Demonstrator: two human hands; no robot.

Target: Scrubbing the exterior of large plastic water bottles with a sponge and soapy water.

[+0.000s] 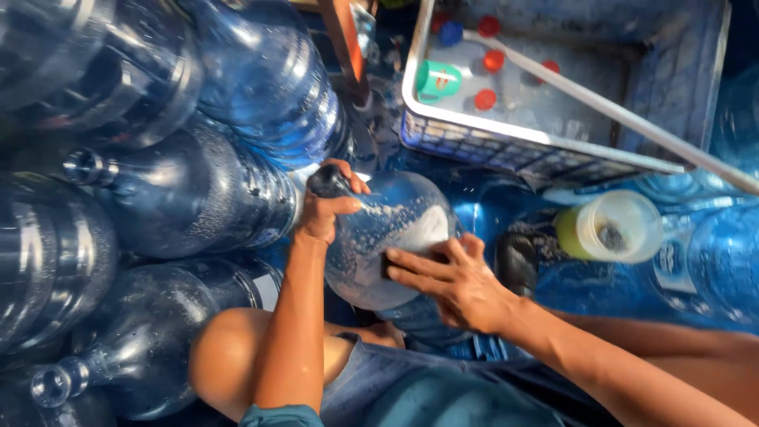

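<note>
Person is scrubbing a big blue jug (395, 237) held tilted over the lap. Left hand (326, 207) is gripping the neck, fingers clamped around it. Right hand (455, 281) is pressing something dark, maybe a sponge (389, 265), flat on the jug's side, fingers spread. Suds are covering the upper body, so washing looks partway; no rinse showing yet. Jugs (198, 190) are lying stacked at the left, state unclear. Basket (474, 130) with caps (485, 100) is sitting behind, beside a cup (613, 227).
</note>
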